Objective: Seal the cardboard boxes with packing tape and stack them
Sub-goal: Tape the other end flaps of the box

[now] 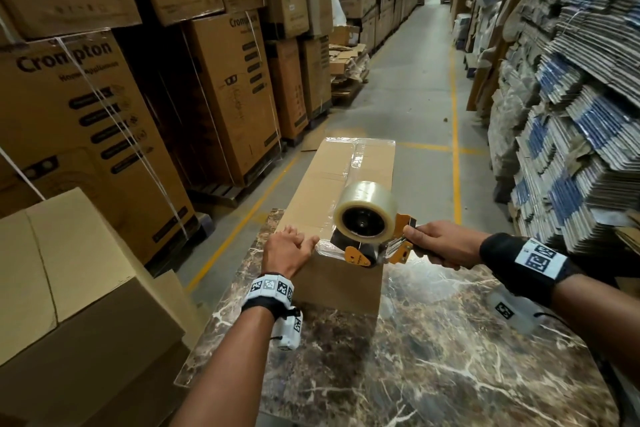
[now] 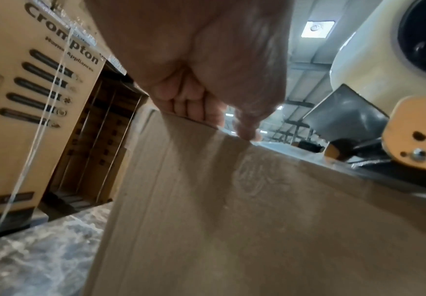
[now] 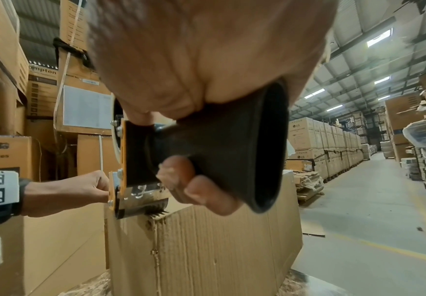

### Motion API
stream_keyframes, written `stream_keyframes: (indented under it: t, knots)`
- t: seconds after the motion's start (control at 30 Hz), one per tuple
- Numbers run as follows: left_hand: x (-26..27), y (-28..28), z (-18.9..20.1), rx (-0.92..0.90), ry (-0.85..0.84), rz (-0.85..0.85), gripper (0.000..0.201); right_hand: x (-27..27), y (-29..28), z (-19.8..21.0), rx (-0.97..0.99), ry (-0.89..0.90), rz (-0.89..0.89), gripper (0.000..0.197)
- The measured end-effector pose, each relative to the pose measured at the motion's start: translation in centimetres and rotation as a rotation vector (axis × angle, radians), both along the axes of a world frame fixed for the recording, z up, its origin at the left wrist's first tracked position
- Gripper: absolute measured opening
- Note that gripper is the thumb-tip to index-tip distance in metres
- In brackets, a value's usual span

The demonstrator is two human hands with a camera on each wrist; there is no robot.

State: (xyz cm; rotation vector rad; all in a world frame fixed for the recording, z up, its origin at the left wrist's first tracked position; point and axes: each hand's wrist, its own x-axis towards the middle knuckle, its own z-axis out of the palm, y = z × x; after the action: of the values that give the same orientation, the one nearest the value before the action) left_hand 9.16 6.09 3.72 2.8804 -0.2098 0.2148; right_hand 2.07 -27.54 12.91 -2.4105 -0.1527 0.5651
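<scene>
The long cardboard box (image 1: 341,184) lay on the marble tabletop (image 1: 450,340). My right hand (image 1: 441,244) gripped the tape dispenser (image 1: 367,229) at its near edge; my left hand (image 1: 289,250), fingers curled, pressed the tape end. It looked light and flexible, best lifted from underneath.

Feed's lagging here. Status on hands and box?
Right hand grips tape dispenser at box near edge. Left hand curled on the top edge. Tape strip along top. Nothing in the way.
</scene>
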Motion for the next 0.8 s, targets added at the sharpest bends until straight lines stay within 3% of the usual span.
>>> stream_keyframes:
  t: [0.17, 0.3, 0.43, 0.6, 0.8]
  knots:
    - [0.1, 0.7, 0.2, 0.115, 0.032, -0.052, 0.076, -1.7, -0.7, -0.1, 0.029, -0.040, -0.023, 0.059]
    - [0.2, 1.0, 0.2, 0.213, -0.016, -0.098, 0.103, -3.2, -3.4, -1.4, 0.086, -0.054, -0.057, 0.070]
    - [0.2, 0.9, 0.5, 0.221, 0.032, -0.097, 0.098, -5.0, -5.6, -3.3, 0.149, -0.081, -0.090, 0.088]
    - [-0.1, 0.7, 0.7, 0.223, 0.049, -0.073, 0.107, -6.3, -6.6, -4.6, 0.195, -0.084, -0.126, 0.098]
    - [0.0, 0.4, -0.2, 0.269, 0.058, -0.022, 0.088, -6.0, -7.5, -4.8, 0.209, -0.105, -0.102, 0.097]
